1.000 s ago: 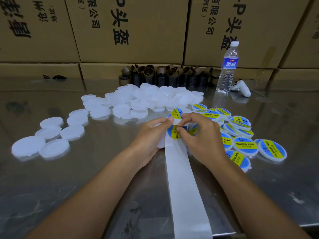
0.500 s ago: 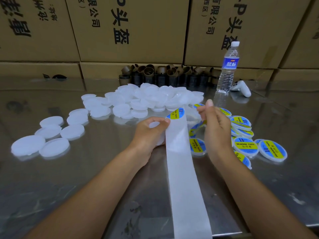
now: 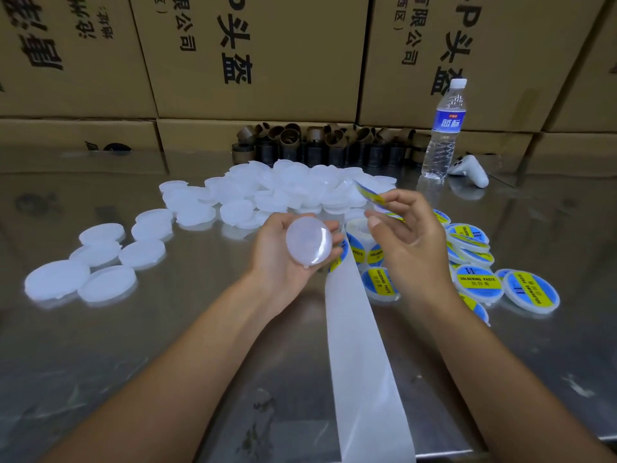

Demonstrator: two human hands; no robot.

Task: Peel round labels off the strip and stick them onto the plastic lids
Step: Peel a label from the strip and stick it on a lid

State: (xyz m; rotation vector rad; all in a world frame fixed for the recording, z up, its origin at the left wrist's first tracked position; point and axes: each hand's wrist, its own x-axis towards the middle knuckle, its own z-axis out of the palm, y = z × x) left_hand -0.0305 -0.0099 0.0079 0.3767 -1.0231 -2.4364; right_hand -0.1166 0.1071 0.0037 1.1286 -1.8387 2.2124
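We are at a packing bench in a warehouse or small factory: printed cardboard cartons [image 3: 267, 45] stacked like a wall beyond our left hand [image 3: 273, 262], a steel worktable [image 3: 133, 362] under it, plain white lids [image 3: 287, 182] heaped in bulk ahead, empty cardboard roll cores [image 3: 290, 138] farther back.

Single head view, looking forward and down, close over table [image 3: 100, 362]

Backdrop: stacked boxes behind a shiny metal surface [image 3: 100, 362].
Brown cardboard boxes [image 3: 267, 55] with black printed characters filled the whole rear; the scuffed surface mirrored them. Short cardboard tube cores [image 3: 320, 145] were clustered against the boxes, with a water bottle [image 3: 444, 135] and a white controller [image 3: 470, 168] just right of them.
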